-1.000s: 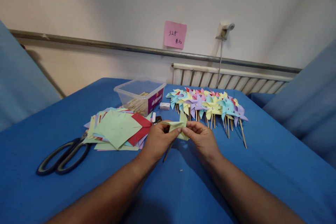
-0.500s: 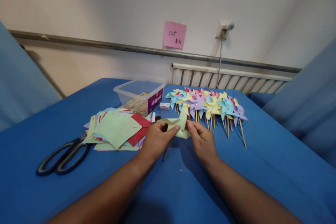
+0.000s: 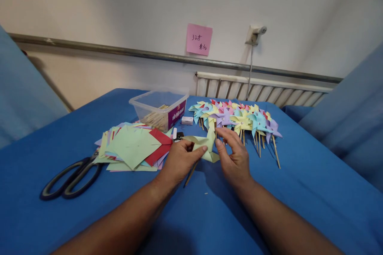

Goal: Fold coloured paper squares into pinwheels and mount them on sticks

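The half-folded pale green paper pinwheel [image 3: 205, 145] sits just above the blue-covered tabletop [image 3: 299, 183], its thin wooden stick [image 3: 190, 174] slanting down-left toward the person. The left hand [image 3: 179, 159] pinches its left flap, while the right hand [image 3: 235, 155], fingers loosely spread, touches its right edge

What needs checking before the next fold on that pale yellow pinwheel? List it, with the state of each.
1. Left hand has a grip on the pale yellow paper: ok.
2. Stick under the paper, held by the left hand: ok.
3. Right hand gripping the paper: not ok, fingers spread beside it.
4. Pin or fastener at the paper's centre: cannot tell, hidden by folds.
5. Finished pinwheels apart from the hands: ok, though just behind the right fingertips.
6. Scissors away from both hands: ok.
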Demonstrator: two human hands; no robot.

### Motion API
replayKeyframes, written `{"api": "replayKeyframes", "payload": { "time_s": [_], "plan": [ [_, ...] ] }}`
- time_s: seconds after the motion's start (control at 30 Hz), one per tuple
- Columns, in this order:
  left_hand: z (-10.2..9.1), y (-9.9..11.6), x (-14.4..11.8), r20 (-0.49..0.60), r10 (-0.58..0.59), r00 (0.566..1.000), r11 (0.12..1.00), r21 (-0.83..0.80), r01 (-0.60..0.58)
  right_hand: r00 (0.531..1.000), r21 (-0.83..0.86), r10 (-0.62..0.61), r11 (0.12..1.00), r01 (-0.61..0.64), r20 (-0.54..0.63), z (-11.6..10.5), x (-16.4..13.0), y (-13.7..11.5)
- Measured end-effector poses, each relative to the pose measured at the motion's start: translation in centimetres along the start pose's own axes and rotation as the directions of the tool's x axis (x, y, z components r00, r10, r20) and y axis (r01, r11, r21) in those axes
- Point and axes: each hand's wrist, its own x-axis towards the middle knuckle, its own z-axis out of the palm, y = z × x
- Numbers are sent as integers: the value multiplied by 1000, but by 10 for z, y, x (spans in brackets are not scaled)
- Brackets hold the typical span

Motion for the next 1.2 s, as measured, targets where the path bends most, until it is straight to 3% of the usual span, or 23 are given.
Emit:
{"api": "replayKeyframes", "payload": {
  "time_s": [0.07, 0.13, 0.43, 0.83, 1.03, 1.2],
  "plan": [
    [1, -2, -1, 9, 0, 1000, 999, 38, 0, 991, -69, -124, 989, 128, 58, -3, 1, -4],
    [1, -5, -1, 23, 7, 1000, 997, 70, -9, 980, -115, -169, 977, 181, 106, -5, 0, -6],
    [1, -10, 1, 84, 11, 996, 996, 83, -18, 966, -209, -195, 951, 228, 167, -3, -1, -2],
    [2, -9, 1, 82, -14, 997, 1000, 21, 12, 984, -79, -117, 989, 129, 132, -1, 1, -6],
    [0, -12, 4, 53, -19, 998, 999, 33, 18, 1000, 34, -6, 999, 6, 20, 0, 2, -3],
    [2, -9, 2, 73, -40, 997, 999, -13, 41, 992, 107, 89, 989, -97, 85, 1, 2, 2]
  ]
}}
